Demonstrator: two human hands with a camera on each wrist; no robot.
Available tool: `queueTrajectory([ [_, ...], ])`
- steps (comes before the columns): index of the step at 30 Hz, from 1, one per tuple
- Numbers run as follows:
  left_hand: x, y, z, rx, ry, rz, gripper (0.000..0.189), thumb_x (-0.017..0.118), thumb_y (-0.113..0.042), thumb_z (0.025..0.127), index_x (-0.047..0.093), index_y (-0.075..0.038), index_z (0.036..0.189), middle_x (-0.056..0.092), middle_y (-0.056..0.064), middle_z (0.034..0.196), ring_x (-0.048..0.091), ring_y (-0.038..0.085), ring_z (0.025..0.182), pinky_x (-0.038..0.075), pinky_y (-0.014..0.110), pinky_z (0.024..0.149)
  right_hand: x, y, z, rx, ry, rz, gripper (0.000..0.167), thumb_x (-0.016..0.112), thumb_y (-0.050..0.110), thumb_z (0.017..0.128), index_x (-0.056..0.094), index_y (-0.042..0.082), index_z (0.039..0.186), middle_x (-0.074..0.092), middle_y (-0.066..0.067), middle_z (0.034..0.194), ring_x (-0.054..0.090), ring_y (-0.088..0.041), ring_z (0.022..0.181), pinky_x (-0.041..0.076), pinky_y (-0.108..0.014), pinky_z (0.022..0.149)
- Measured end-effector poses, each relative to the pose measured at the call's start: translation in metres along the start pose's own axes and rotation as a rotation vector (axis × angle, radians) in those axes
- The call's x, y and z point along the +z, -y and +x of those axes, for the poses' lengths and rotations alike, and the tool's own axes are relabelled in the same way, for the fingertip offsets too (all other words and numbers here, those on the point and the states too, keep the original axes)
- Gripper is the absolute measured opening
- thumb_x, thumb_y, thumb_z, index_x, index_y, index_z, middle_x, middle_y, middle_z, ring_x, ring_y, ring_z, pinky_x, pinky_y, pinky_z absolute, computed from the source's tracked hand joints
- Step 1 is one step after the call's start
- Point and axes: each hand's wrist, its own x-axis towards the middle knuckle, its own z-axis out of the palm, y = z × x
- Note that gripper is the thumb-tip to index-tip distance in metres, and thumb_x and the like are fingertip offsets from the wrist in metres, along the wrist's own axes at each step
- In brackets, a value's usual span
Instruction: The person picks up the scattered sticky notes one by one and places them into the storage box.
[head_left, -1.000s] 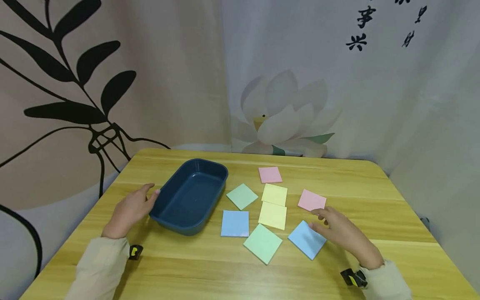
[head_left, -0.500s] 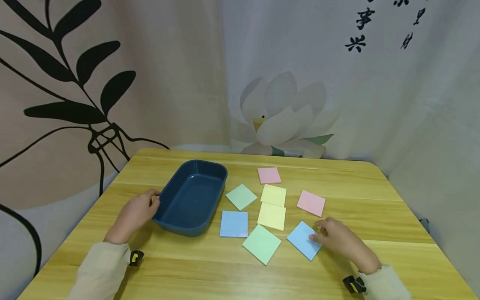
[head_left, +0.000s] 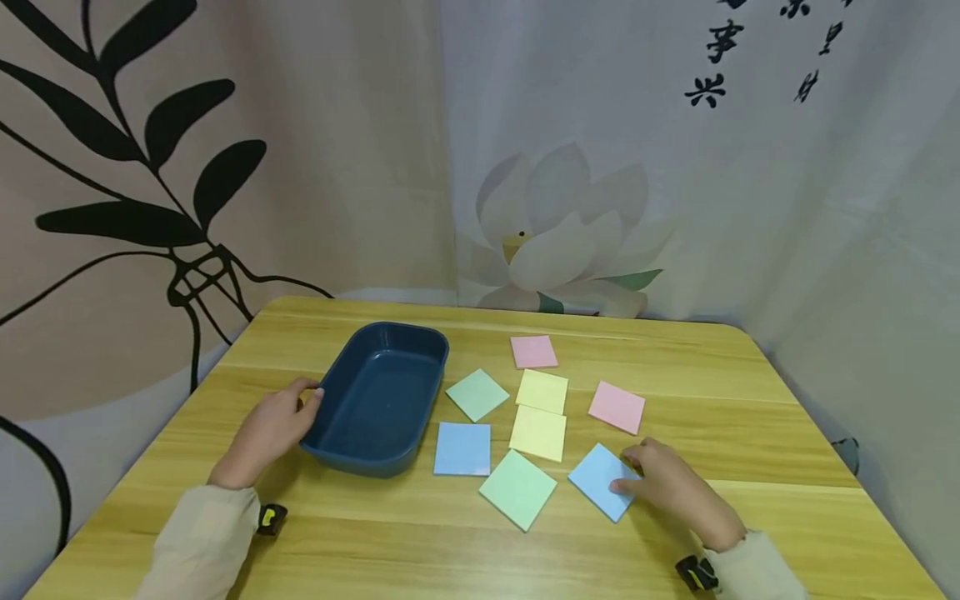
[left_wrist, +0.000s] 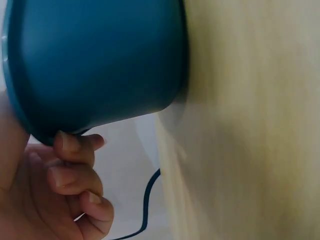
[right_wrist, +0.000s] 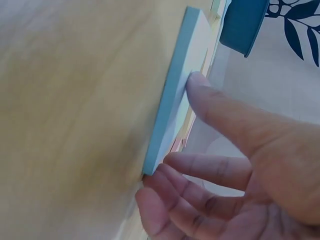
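My left hand (head_left: 272, 429) holds the left rim of a dark blue rectangular tray (head_left: 378, 392). In the left wrist view, its curled fingers (left_wrist: 75, 177) sit under the tray's rim. My right hand (head_left: 671, 483) is at the right corner of a blue sticky-note pad (head_left: 596, 479) lying flat on the table. The right wrist view shows the thumb on the pad's top face and curled fingers (right_wrist: 175, 192) at its edge, pinching the corner. Close by are a pink pad (head_left: 617, 407) and a green pad (head_left: 518, 490).
Between tray and right hand lie two yellow pads, the nearer one (head_left: 537, 432) edge to edge with the other, a second blue pad (head_left: 462, 448), a second green pad (head_left: 477, 394) and a second pink pad (head_left: 534, 352). A printed curtain (head_left: 360, 150) hangs behind the wooden table (head_left: 375, 542).
My right hand has come down from beside the pink pad to the blue pad, its thumb now on it. My left hand has closed on the tray's rim. The view has shifted slightly.
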Motion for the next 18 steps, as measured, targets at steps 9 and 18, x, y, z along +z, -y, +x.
queueTrajectory([
  [9, 0.0085, 0.002, 0.0008, 0.032, -0.085, -0.004, 0.047, 0.038, -0.029, 0.103, 0.054, 0.006, 0.13, 0.056, 0.007, 0.069, 0.043, 0.017, 0.05, 0.033, 0.031, 0.048, -0.0003, 0.0074, 0.0055, 0.039, 0.018, 0.043, 0.027, 0.08, 0.014, 0.075, 0.07, -0.004, 0.092, 0.06, -0.003, 0.078, 0.046, -0.015, 0.072, 0.043, -0.031, 0.065],
  [18, 0.0083, 0.0013, 0.0015, 0.063, -0.092, -0.046, 0.048, 0.038, -0.027, 0.104, 0.046, 0.004, 0.139, 0.045, 0.003, 0.059, 0.037, 0.016, 0.045, 0.03, 0.029, 0.043, -0.0032, 0.0095, 0.0108, 0.079, 0.044, 0.019, 0.034, 0.081, 0.014, 0.074, 0.065, -0.005, 0.096, 0.065, -0.008, 0.088, 0.054, -0.016, 0.078, 0.049, -0.036, 0.071],
])
